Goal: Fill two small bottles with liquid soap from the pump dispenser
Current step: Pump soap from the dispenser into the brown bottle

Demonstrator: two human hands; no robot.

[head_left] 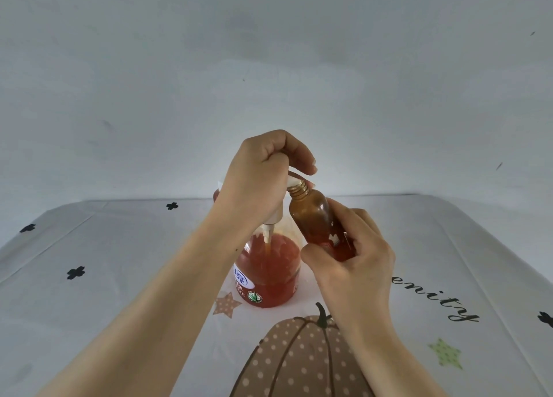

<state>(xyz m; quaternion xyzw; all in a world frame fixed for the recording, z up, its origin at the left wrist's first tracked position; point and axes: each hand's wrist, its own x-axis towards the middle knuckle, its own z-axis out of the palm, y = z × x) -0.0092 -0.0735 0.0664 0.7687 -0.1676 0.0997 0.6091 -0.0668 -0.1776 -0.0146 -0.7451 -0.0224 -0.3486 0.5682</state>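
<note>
A pump dispenser (269, 271) full of orange-red liquid soap stands on the table in the middle. My left hand (263, 175) is closed over its white pump head from above. My right hand (350, 259) grips the lower part of a small amber bottle (311, 214). The bottle is uncapped and tilted, its threaded mouth touching the white nozzle tip under my left fingers. Behind my left wrist a bit of something red and white peeks out; I cannot tell what it is.
The table wears a white cloth (119, 277) printed with black clovers, stars, a dotted pumpkin and script lettering. A plain pale wall rises right behind the table's far edge.
</note>
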